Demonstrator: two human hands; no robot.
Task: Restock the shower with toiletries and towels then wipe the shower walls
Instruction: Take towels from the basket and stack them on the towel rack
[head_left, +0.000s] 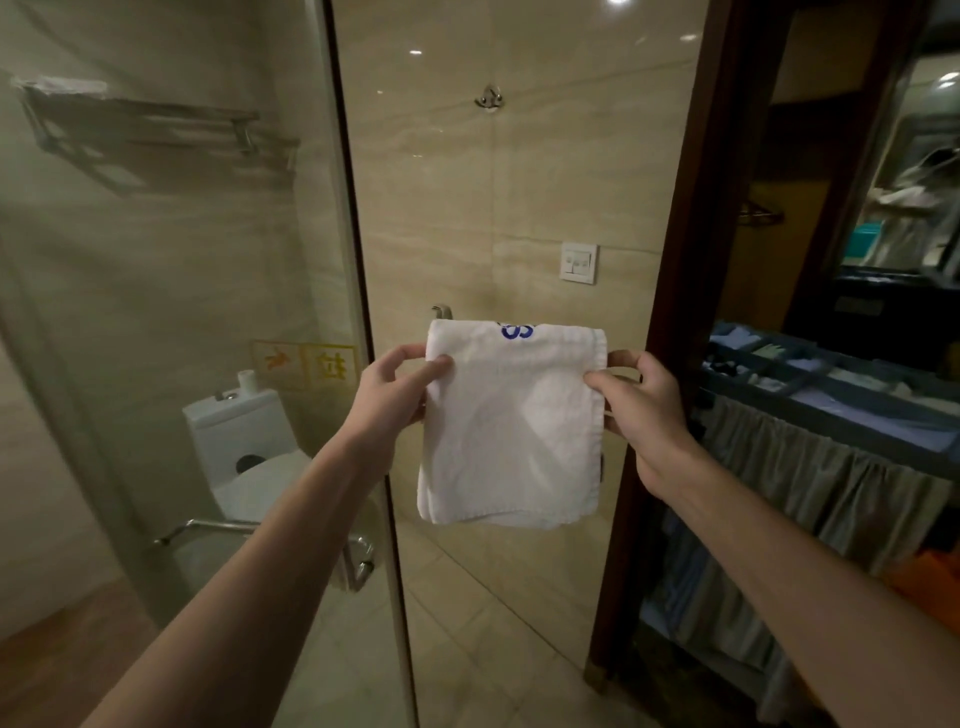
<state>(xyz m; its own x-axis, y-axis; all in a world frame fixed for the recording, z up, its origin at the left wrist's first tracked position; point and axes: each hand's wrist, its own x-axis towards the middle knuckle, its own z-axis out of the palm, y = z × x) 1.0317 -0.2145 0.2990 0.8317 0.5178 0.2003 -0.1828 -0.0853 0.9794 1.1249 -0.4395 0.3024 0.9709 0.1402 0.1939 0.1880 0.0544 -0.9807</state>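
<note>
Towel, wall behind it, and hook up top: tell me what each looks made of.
The towel: white woven cloth, likely cotton; soft creases, stitched hem, blue print at the fold. The wall: glossy beige tile, stone-look; grout lines and sharp lamp reflections. The hook: shiny silver metal, probably chrome or steel; bright glints.

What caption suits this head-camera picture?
Left hand and right hand pinch a folded white towel at a wall rail beside the glass door.

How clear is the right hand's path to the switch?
Probably yes. The right hand grips the towel, so it must let go first; only bare wall lies between it and the switch above.
</note>
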